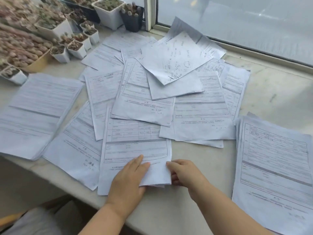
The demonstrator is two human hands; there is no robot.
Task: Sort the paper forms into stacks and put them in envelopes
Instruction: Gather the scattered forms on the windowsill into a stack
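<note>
Now, head view: the left hand (pixel 128 175) presses flat on the white printed form sheet (pixel 135 150) at the near edge of the pale stone ledge (pixel 186 209), while the right hand (pixel 183 172) pinches its right edge. Sorting is mid-way; next it likely goes to the near-right neat stack of forms (pixel 274 163) or the left stack of forms (pixel 39 112), whichever matches. No envelopes visible.
</note>
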